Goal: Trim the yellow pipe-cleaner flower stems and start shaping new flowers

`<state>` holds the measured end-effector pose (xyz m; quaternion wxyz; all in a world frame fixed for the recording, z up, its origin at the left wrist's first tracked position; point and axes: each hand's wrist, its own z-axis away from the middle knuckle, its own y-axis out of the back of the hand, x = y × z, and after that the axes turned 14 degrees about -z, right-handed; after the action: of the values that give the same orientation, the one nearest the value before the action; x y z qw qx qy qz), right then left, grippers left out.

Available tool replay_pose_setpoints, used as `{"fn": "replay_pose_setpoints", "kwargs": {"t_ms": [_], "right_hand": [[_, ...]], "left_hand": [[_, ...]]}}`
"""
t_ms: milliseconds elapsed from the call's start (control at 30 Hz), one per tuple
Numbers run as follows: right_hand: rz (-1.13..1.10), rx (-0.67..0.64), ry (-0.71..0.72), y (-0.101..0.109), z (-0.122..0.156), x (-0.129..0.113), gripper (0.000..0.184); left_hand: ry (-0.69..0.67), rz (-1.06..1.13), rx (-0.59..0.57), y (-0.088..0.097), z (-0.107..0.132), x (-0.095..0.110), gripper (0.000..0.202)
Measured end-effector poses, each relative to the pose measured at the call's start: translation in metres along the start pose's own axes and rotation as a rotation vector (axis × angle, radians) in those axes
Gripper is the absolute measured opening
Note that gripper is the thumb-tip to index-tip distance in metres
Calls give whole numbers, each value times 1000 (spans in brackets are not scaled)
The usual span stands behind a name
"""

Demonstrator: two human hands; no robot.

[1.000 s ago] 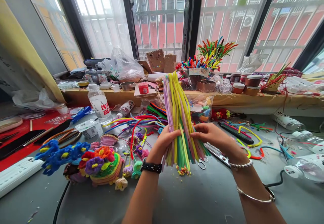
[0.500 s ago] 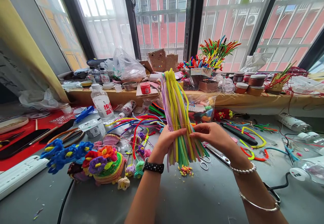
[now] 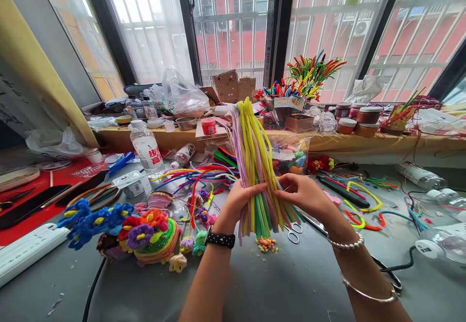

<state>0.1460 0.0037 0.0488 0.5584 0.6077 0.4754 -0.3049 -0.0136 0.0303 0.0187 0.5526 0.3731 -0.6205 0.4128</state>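
My left hand (image 3: 243, 200) is wrapped round the middle of an upright bundle of pipe cleaners (image 3: 251, 140), mostly yellow and lilac on top, with green and pink ends fanning out below. At the bundle's right side, my right hand (image 3: 300, 193) has thumb and fingertips pinched together on its edge strands. Exactly which strands lie in that pinch is partly hidden by the fingers. Beneath the bundle lie a small heap of red and yellow clippings (image 3: 267, 244) and a pair of scissors (image 3: 293, 233), partly covered.
To the left are blue pipe-cleaner flowers (image 3: 98, 221), a round flower-covered piece (image 3: 155, 244), and an upright bottle (image 3: 144, 147). Loose coloured pipe cleaners (image 3: 204, 172) lie behind my left hand. A white power strip (image 3: 32, 249) sits far left, clear bottles (image 3: 442, 244) far right.
My right hand has shifted slightly downward at the bundle's right side, its fingers still pinched. The left hand and the bundle stay nearly in place.
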Motion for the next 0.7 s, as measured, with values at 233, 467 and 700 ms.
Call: {"fn": "replay_pose_setpoints", "kwargs": {"t_ms": [233,467,700], "right_hand": [[-51,-28,16,8,0,7,20],[1,-72,-10,-4,-1,2,31],[-44,-141,17,5,-1,1,25]], "left_hand": [[9,-28,24,5,0,1,37],[0,-25,47,4,-1,0,38],[24,-70,7,9,-1,0,35]]}}
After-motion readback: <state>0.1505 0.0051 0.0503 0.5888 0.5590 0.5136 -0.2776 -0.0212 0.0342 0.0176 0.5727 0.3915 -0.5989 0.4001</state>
